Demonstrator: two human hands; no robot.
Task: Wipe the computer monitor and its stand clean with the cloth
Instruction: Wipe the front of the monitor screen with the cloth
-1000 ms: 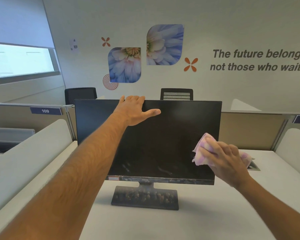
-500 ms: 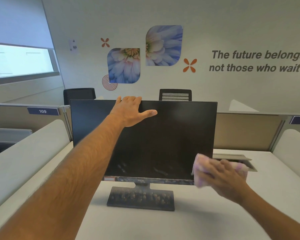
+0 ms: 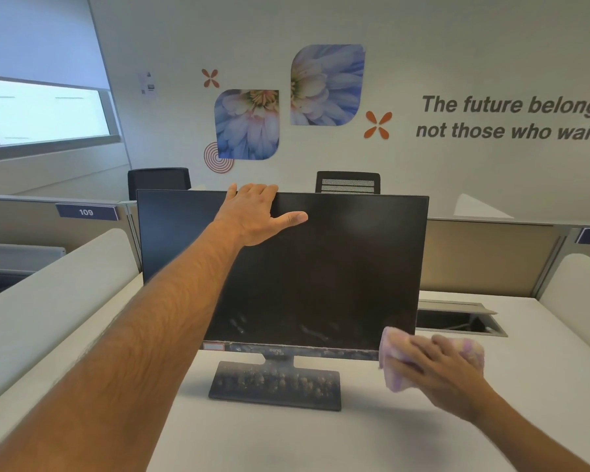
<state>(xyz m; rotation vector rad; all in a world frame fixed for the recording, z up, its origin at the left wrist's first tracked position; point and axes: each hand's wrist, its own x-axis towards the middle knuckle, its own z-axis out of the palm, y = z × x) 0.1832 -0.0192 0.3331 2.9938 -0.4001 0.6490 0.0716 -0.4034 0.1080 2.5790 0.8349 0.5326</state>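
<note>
the monitor stands upright on the white counter, screen dark, with smudges low on the glass and grime along its bottom bezel. its stand sits under the monitor's middle, the flat base speckled with dirt. the left hand rests on the monitor's top edge, left of centre: its fingers lie together and hook over the top, their tips hidden behind, while the thumb lies stretched out across the front of the screen. the right hand is at the monitor's lower right corner, pressing a pink cloth against that corner; its fingers lie fairly straight and slightly spread over the cloth, and the cloth bunches out past them on both sides. behind the monitor to the right, a cable hatch is let into the counter
</note>
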